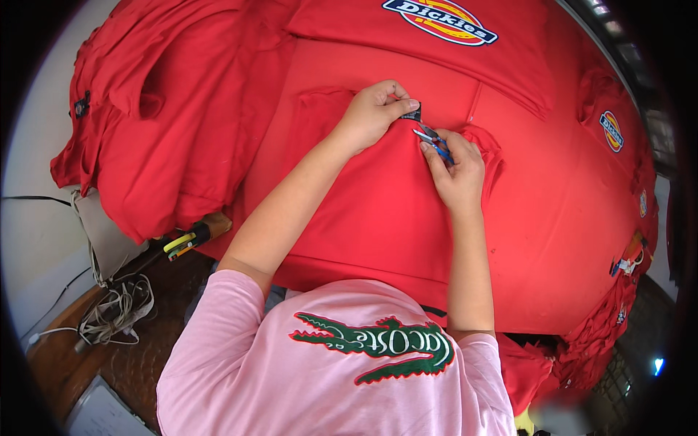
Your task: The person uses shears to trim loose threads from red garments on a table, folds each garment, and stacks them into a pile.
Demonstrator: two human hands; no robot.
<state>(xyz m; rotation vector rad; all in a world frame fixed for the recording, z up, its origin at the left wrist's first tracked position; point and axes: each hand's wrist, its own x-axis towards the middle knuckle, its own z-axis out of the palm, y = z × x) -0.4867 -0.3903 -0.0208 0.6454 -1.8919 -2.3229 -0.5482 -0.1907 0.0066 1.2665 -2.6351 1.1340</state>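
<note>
At the left edge of the frame a pale surface shows only in part, with a heap of red garments spilling over it in the upper left. Below that heap, at lower left, lies a tangle of pale cord, and just right of it a yellow-and-black tool handle pokes out from under the cloth, the rest of it hidden.

Toward the upper centre, the left hand rests on a spread red shirt. Its fingers are pinched shut on a small dark label at the shirt's neckline; what the label carries is too small to make out.

Just right and slightly lower, the right hand is closed around small blue-handled snips. The blades point up-left and reach the label, right beside the left fingertips; the handles are mostly buried in the palm. Whether the blades are open or closed cannot be told.

Along the bottom centre, the person's pink shirt covers the near hem of the red shirt.

At right, more red garments with oval badges run to the frame's dark rim, where their edges blur and are cut off.
</note>
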